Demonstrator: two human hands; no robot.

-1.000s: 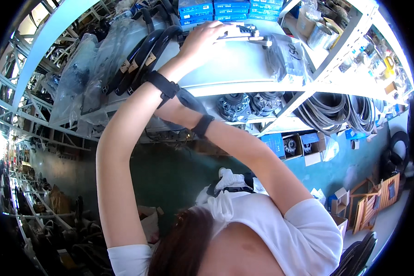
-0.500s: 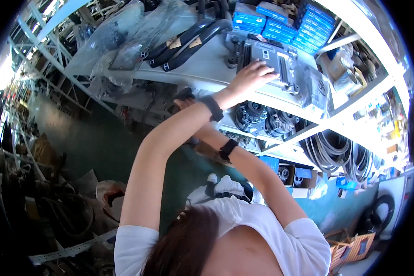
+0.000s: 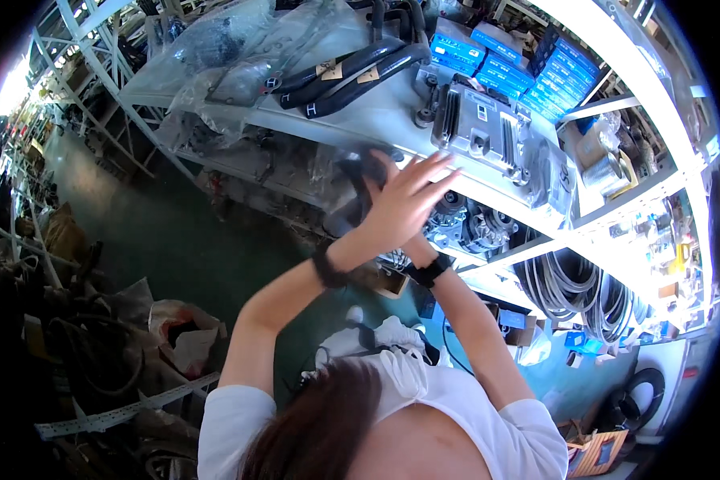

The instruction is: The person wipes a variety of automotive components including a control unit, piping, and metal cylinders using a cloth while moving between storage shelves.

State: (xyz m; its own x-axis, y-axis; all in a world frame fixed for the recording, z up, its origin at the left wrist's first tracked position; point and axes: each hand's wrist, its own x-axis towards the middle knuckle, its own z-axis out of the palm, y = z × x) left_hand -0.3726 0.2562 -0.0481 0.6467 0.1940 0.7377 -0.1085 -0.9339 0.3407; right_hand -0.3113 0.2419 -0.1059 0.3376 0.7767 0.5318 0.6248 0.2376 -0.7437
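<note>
My left hand (image 3: 400,204) is in front of the shelf edge with its fingers spread, nothing visible in them. It crosses over my right wrist and covers most of my right hand (image 3: 412,246). A dark curved piece (image 3: 348,180), smeared by motion, shows just left of the hands. It appears to be in my right hand, though that grip is mostly hidden. Beyond my left fingertips, a grey finned metal box (image 3: 480,120) with a label lies on the white shelf (image 3: 348,132). Black curved hoses (image 3: 352,80) with paper tags lie to its left.
Stacked blue boxes (image 3: 500,60) stand at the back of the shelf. Clear plastic bags (image 3: 232,64) lie on its left. Alternators (image 3: 484,228) sit one level below. Coiled grey hoses (image 3: 572,280) hang by a white frame post. Clutter lies on the floor at left.
My left hand has drawn back from the finned box toward me. My right hand has moved right and under the left, and the dark piece has shifted the same way.
</note>
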